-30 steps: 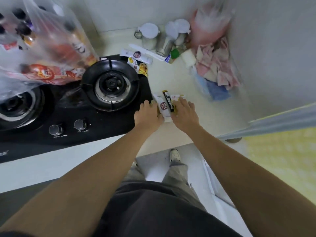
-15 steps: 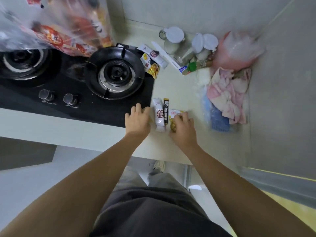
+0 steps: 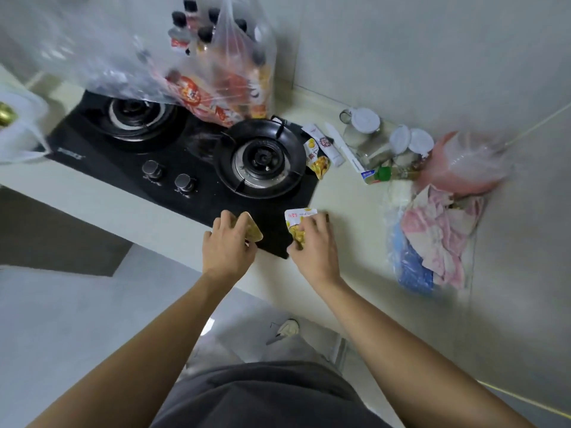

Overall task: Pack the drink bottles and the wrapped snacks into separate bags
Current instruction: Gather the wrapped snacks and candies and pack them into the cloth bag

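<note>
While both arms reach over the cream countertop (image 3: 355, 242) at centre frame, the left hand (image 3: 228, 245) curls its fingers round a tan triangular wrapped snack (image 3: 252, 230), and the right hand (image 3: 315, 242) grips a white-and-yellow snack packet (image 3: 296, 222). Both hover at the black gas hob's (image 3: 129, 168) near corner. Upper centre, a clear plastic bag (image 3: 241, 72) holds dark-capped drink bottles (image 3: 204, 35). More wrapped snacks (image 3: 318, 156) lie just right of the burner.

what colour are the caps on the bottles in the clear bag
Black caps on the bottles, seen from the head view.
</note>
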